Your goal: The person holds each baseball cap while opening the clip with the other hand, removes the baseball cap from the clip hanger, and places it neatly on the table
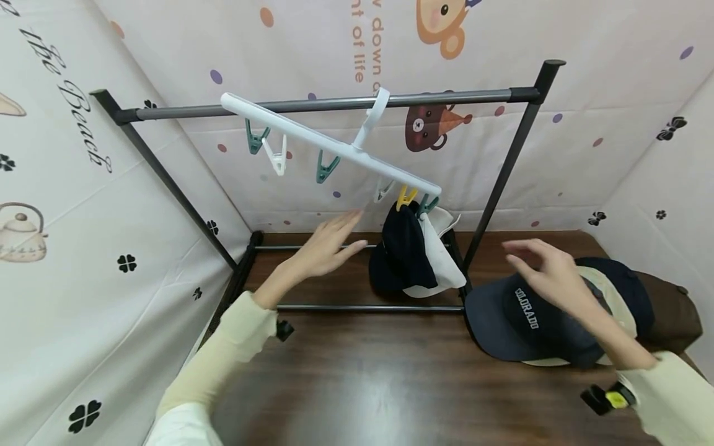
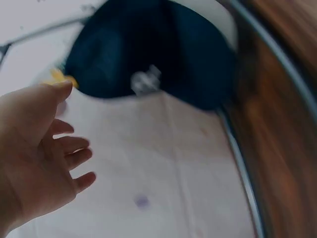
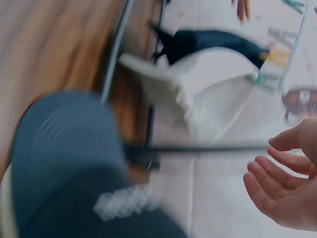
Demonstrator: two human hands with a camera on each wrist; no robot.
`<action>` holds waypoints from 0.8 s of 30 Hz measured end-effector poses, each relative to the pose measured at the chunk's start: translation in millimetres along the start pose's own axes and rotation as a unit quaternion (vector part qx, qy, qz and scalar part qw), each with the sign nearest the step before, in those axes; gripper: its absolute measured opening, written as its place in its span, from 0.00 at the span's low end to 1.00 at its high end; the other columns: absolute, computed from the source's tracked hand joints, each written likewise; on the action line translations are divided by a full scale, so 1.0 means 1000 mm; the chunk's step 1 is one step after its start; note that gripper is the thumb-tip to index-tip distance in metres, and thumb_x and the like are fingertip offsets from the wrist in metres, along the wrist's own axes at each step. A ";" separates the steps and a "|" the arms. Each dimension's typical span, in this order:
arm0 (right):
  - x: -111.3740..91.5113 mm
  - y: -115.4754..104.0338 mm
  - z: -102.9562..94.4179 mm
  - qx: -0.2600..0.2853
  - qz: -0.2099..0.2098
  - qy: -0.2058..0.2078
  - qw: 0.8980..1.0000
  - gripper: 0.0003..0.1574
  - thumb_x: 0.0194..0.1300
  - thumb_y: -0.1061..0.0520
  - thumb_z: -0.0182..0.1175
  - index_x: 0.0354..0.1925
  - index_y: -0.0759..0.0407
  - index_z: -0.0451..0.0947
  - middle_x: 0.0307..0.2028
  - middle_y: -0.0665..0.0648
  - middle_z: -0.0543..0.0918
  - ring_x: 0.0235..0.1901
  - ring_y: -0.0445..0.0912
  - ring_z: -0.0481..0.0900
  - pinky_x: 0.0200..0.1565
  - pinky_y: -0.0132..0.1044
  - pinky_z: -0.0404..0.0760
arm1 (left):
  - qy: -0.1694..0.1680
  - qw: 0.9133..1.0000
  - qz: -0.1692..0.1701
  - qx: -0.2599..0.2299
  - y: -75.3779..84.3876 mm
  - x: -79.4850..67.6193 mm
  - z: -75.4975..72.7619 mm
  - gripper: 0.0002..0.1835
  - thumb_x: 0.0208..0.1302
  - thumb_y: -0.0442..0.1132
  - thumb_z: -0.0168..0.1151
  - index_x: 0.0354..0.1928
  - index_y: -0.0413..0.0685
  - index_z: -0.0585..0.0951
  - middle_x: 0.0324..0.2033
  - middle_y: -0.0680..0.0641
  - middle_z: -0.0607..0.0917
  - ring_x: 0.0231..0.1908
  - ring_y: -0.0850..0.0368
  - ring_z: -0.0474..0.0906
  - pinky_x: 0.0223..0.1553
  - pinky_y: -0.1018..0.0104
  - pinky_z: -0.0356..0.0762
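A white hanger (image 1: 334, 145) with clips hangs tilted from the rack's top rail, its right end lower. Near that end a yellow clip (image 1: 406, 197) holds a dark navy cap (image 1: 398, 254), and a green clip (image 1: 428, 204) holds a white cap (image 1: 440, 260) beside it. My left hand (image 1: 326, 248), fingers extended and holding nothing, is left of the navy cap. Above a stack of caps on the right hovers my right hand (image 1: 549, 275), fingers loosely bent and empty. The stack's front cap (image 1: 515, 316) is dark grey-blue and lettered COLORADO.
The dark metal rack (image 1: 504, 167) stands on a brown wood-look floor (image 1: 357, 371). More clips, such as a green one (image 1: 326, 167) and a white one (image 1: 276, 155), dangle from the hanger's left part. A brown item (image 1: 672, 310) lies at the stack's right end. Printed cloth (image 1: 312, 56) covers the walls.
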State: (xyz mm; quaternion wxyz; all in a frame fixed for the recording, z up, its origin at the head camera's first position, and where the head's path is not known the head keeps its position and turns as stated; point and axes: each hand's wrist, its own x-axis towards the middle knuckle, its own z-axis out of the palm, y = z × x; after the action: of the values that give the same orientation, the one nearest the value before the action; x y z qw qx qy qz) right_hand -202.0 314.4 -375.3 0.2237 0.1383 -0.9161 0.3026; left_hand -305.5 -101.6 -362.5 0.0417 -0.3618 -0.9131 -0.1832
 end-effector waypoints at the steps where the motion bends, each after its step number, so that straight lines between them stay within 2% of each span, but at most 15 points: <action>1: 0.007 -0.009 0.004 0.013 0.001 -0.010 1.000 0.15 0.69 0.64 0.65 0.54 0.63 0.84 0.47 0.67 0.87 0.40 0.10 0.64 0.37 0.16 0.70 | -0.003 1.000 0.014 -0.011 0.008 0.009 0.000 0.37 0.81 0.52 0.48 0.81 0.42 0.51 0.80 0.40 0.55 0.80 0.40 0.52 0.78 0.38 0.50; 3: 0.020 -0.025 0.013 0.045 0.012 -0.036 0.998 0.15 0.71 0.61 0.64 0.55 0.63 0.83 0.49 0.66 0.87 0.41 0.13 0.69 0.38 0.15 0.71 | -0.008 0.999 0.032 -0.030 0.022 0.026 0.002 0.36 0.82 0.51 0.46 0.81 0.40 0.50 0.79 0.38 0.59 0.78 0.40 0.56 0.78 0.42 0.53; 4: 0.026 -0.033 0.017 0.064 0.017 -0.049 0.997 0.16 0.72 0.61 0.63 0.56 0.64 0.83 0.50 0.67 0.87 0.41 0.17 0.75 0.39 0.13 0.73 | -0.010 0.998 0.037 -0.043 0.027 0.033 0.003 0.36 0.83 0.50 0.45 0.81 0.39 0.50 0.79 0.37 0.59 0.78 0.40 0.56 0.78 0.44 0.54; 7: 0.043 -0.055 0.029 0.111 0.028 -0.081 0.990 0.19 0.74 0.60 0.61 0.59 0.67 0.80 0.53 0.69 0.85 0.46 0.39 0.87 0.44 0.13 0.76 | -0.005 0.994 0.035 -0.105 0.039 0.055 0.007 0.35 0.84 0.47 0.42 0.81 0.36 0.47 0.79 0.36 0.56 0.79 0.42 0.53 0.80 0.50 0.52; 9: 0.053 -0.068 0.036 0.131 0.034 -0.098 0.986 0.22 0.75 0.60 0.60 0.62 0.68 0.78 0.57 0.69 0.84 0.52 0.53 0.87 0.49 0.19 0.81 | 0.004 0.986 0.019 -0.164 0.044 0.067 0.008 0.34 0.85 0.46 0.39 0.81 0.37 0.44 0.80 0.37 0.53 0.80 0.44 0.50 0.81 0.54 0.50; 10: 0.058 -0.073 0.040 0.139 0.037 -0.106 0.984 0.23 0.76 0.60 0.59 0.65 0.68 0.76 0.59 0.70 0.82 0.56 0.59 0.85 0.53 0.25 0.82 | 0.009 0.981 0.006 -0.194 0.046 0.072 0.008 0.34 0.85 0.46 0.38 0.81 0.38 0.44 0.82 0.39 0.48 0.81 0.46 0.45 0.81 0.55 0.47; 12: 0.066 -0.080 0.047 0.154 0.048 -0.119 0.980 0.27 0.77 0.59 0.57 0.69 0.68 0.71 0.63 0.70 0.79 0.62 0.62 0.80 0.60 0.37 0.82 | 0.017 0.967 -0.015 -0.255 0.049 0.082 0.009 0.33 0.85 0.47 0.37 0.82 0.42 0.42 0.82 0.42 0.46 0.82 0.48 0.45 0.81 0.57 0.47; 15: 0.077 -0.086 0.058 0.181 0.065 -0.136 0.972 0.30 0.78 0.60 0.55 0.73 0.70 0.65 0.68 0.72 0.74 0.67 0.63 0.75 0.66 0.54 0.76 | 0.027 0.944 -0.042 -0.327 0.053 0.092 0.009 0.33 0.85 0.48 0.36 0.82 0.44 0.43 0.82 0.45 0.47 0.81 0.50 0.46 0.81 0.59 0.50; 17: 0.083 -0.088 0.067 0.199 0.080 -0.148 0.965 0.32 0.78 0.59 0.54 0.74 0.69 0.63 0.70 0.71 0.72 0.69 0.63 0.73 0.68 0.56 0.73 | 0.040 0.928 -0.041 -0.369 0.054 0.097 0.009 0.31 0.85 0.45 0.36 0.82 0.42 0.48 0.81 0.42 0.53 0.80 0.49 0.52 0.79 0.59 0.54; 20: 0.090 -0.092 0.077 0.217 0.102 -0.169 0.956 0.34 0.79 0.57 0.53 0.76 0.67 0.60 0.72 0.71 0.68 0.71 0.63 0.70 0.70 0.56 0.71 | 0.068 0.912 -0.030 -0.403 0.054 0.101 0.007 0.27 0.85 0.40 0.38 0.78 0.37 0.58 0.76 0.38 0.65 0.76 0.47 0.63 0.76 0.59 0.62; 22: 0.093 -0.095 0.083 0.222 0.117 -0.182 0.951 0.36 0.80 0.55 0.52 0.77 0.67 0.57 0.73 0.71 0.67 0.72 0.63 0.69 0.71 0.56 0.71 | 0.077 0.906 -0.020 -0.416 0.053 0.103 0.006 0.25 0.84 0.38 0.41 0.75 0.34 0.65 0.72 0.36 0.72 0.73 0.45 0.68 0.74 0.59 0.67; 24: 0.094 -0.095 0.087 0.224 0.122 -0.189 0.948 0.35 0.80 0.53 0.51 0.77 0.67 0.57 0.72 0.70 0.69 0.70 0.63 0.71 0.69 0.57 0.72 | 0.078 0.903 -0.018 -0.421 0.052 0.104 0.004 0.23 0.83 0.37 0.44 0.73 0.33 0.68 0.69 0.36 0.75 0.70 0.45 0.71 0.72 0.59 0.69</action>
State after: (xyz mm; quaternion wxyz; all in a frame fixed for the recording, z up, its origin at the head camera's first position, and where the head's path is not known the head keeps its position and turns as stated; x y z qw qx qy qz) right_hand -275.0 175.5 -344.6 -0.0293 0.1267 -0.8599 0.4935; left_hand -346.1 1.8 -328.5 -0.0468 -0.3133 -0.7510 -0.5793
